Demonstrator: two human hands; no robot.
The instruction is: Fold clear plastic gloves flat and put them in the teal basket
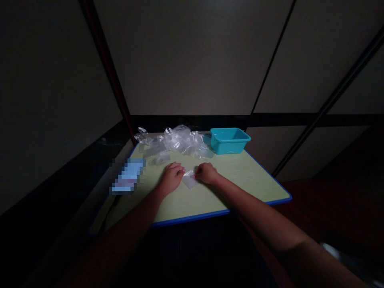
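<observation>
A small folded piece of clear plastic [190,181], perhaps a bag, lies on the table between my two hands with one corner pointing toward me. At its left corner, my left hand [172,177] pinches the edge between thumb and fingers. My right hand [206,173] is closed, its thumb and fingertips gripping the right corner. Behind my hands, a loose heap of crumpled clear plastic bags [180,141] spreads along the far side of the table. One flat clear packet [162,158] lies at the near edge of that heap.
A turquoise plastic basket [228,147] stands at the table's back right corner. On the left side is a blurred, pixelated blue rectangle [129,175]. The light yellow table [258,188] has a blue rim and stands against dark panelled walls [192,60].
</observation>
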